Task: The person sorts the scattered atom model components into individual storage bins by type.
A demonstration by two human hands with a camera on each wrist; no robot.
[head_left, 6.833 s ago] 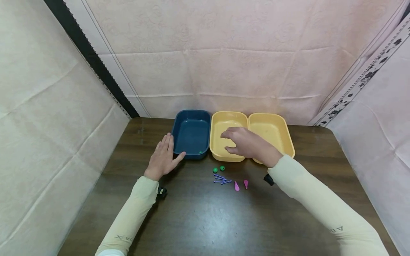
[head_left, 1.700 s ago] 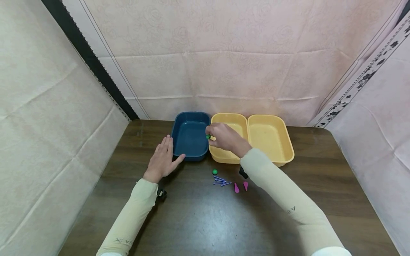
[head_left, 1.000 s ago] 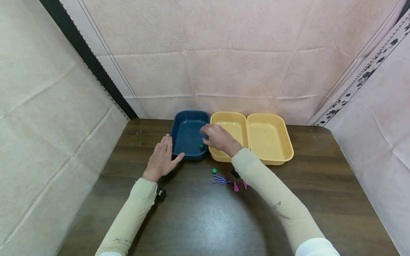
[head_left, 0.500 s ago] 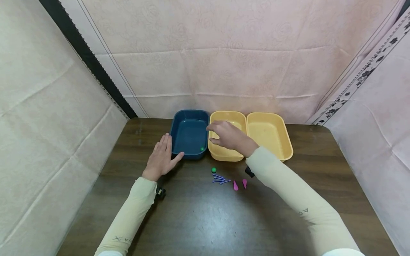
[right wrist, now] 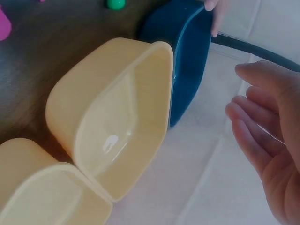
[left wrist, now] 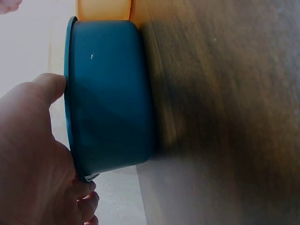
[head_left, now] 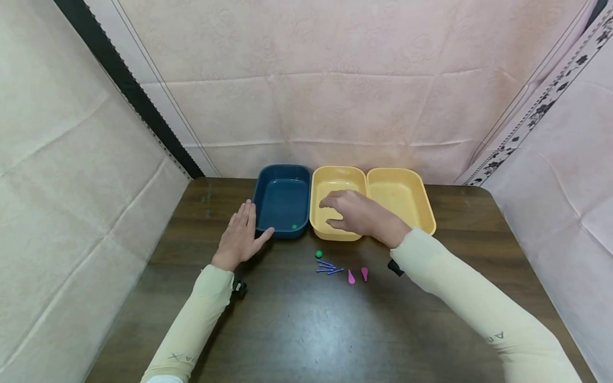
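My left hand rests with straight fingers along the left side of a dark blue tub, its thumb at the near rim. In the left wrist view the thumb touches the tub's rim. A green ball lies inside at the near end of the blue tub. Over the left yellow tub hovers my right hand, fingers loosely bent and apart from the thumb, with nothing in them. On the table nearby lie another green ball, several small purple-blue sticks and two pink teardrop-shaped pieces.
A second yellow tub stands against the first on its right. All the tubs line the back of the brown wooden table, before a pale cloth backdrop. Cloth hangs at both sides too.
My right hand carried one of two green balls from the table to the blue tub and let it go there. It then moved back right over the yellow tub. My left hand stayed put.
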